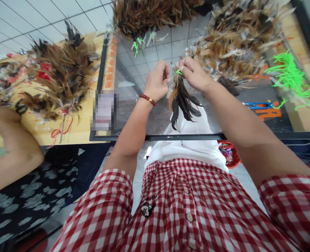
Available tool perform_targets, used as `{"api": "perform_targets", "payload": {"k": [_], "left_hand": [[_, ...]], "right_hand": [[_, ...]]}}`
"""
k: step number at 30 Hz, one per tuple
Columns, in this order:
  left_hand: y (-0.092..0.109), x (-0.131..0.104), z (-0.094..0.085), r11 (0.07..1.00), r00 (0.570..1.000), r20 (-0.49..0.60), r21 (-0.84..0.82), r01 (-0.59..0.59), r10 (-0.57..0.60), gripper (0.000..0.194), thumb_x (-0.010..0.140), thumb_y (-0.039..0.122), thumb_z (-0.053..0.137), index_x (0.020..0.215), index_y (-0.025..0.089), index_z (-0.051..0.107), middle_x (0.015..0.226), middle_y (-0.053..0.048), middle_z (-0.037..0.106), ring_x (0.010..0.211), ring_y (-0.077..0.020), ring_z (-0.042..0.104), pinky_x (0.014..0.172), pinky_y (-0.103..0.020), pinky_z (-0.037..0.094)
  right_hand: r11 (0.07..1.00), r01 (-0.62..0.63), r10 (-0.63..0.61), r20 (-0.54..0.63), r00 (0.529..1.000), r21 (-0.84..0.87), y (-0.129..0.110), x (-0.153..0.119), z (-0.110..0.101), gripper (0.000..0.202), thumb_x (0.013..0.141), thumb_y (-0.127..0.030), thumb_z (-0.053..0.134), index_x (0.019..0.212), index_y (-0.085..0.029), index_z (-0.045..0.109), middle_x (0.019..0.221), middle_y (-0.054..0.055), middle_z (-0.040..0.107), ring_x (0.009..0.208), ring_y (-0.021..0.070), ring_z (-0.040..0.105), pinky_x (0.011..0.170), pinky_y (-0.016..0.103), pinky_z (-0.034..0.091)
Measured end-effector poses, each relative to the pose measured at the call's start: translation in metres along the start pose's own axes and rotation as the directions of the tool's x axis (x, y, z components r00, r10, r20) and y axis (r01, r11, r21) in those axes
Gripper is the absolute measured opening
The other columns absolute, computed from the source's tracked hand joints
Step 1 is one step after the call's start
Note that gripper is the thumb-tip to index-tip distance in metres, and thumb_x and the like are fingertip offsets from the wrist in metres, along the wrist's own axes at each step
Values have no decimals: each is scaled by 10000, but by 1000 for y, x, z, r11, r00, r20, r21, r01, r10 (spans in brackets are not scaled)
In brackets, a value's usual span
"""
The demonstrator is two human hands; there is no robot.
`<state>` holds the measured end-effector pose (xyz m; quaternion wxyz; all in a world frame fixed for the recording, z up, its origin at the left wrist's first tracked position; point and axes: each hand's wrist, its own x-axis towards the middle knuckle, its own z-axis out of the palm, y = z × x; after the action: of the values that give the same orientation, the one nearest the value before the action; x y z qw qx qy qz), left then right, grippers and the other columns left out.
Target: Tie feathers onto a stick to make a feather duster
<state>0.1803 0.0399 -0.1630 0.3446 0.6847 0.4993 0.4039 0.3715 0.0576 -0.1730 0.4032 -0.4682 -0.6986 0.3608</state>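
A small bunch of dark and brown feathers [184, 101] hangs tips down between my hands, over the glass tabletop. Bright green string [178, 72] is wrapped around its pale quill ends. My left hand [158, 81], with a red bead bracelet at the wrist, is closed in a pinch on one end of that string, left of the bunch. On the other side, my right hand [194, 72] has its thumb and finger pinched close against the quills, where the string passes. The exact grip of those fingertips is partly hidden.
Beyond my hands lie a row of tied feather bunches [155, 15] and a loose feather pile [236, 42]. Cut green strings [288, 75] and blue snips [258, 105] are to the right. Left are a blurred-out rectangular item [104, 111], more feathers [65, 66] and another person's arm [15, 154].
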Motion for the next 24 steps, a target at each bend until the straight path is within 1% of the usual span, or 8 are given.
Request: {"api": "perform_targets", "payload": {"k": [3,7,9,12,15,18,21,24], "left_hand": [[8,1,9,964,984,77,-202,171,-158,222,862,221,736,976,244,546,749,24,617,714,-148,688,708,-293,550],[22,-1,21,829,936,108,-438,348,-335,217,877,325,751,964,207,591,717,22,616,631,-120,672,627,-238,516],[28,-3,22,768,917,123,-509,387,-380,213,822,279,801,873,192,614,662,29,605,570,-100,640,570,-207,487],[33,-2,15,656,882,109,-629,418,-458,178,782,151,776,772,186,601,606,43,599,470,-62,552,473,-174,427],[31,8,-5,499,830,45,-780,377,-557,167,813,67,651,732,188,569,612,38,613,489,-58,568,477,-160,445],[23,29,-30,398,765,-38,-870,292,-643,185,848,70,584,707,185,553,653,10,632,605,-78,653,595,-166,534],[15,59,-51,388,736,-137,-904,182,-663,204,902,77,531,729,184,539,695,-8,634,741,-91,708,730,-169,583],[11,93,-57,449,709,-280,-892,58,-648,219,946,75,508,761,191,481,749,-1,626,821,-81,717,810,-180,595]], "right_hand": [[999,17,-18,-37,999,-31,6,1,3,355,978,-578,512,831,-259,459,797,18,507,896,214,517,875,378,452],[998,54,-54,-12,998,-34,12,1,5,318,975,-549,545,886,-246,506,858,24,543,918,209,540,927,392,487],[998,70,-69,-38,997,6,4,2,5,308,955,-542,581,909,-243,523,884,26,551,924,200,545,926,380,499],[989,114,-101,-126,987,99,-30,0,0,264,920,-496,637,984,-253,556,931,29,550,904,187,557,864,347,518],[960,206,-182,-137,974,189,-81,-16,-13,240,890,-412,674,1067,-268,598,951,30,543,865,181,563,800,334,516],[934,270,-268,-38,963,234,-129,-44,-31,215,878,-352,697,1080,-288,659,976,44,560,875,197,566,787,353,509],[915,304,-350,146,925,266,-164,-75,-46,179,868,-320,725,1046,-338,729,985,59,595,905,226,573,809,393,510],[888,284,-411,349,842,361,-181,-103,-56,293,880,-277,679,1101,-446,769,964,64,621,842,223,593,753,403,523]]}}
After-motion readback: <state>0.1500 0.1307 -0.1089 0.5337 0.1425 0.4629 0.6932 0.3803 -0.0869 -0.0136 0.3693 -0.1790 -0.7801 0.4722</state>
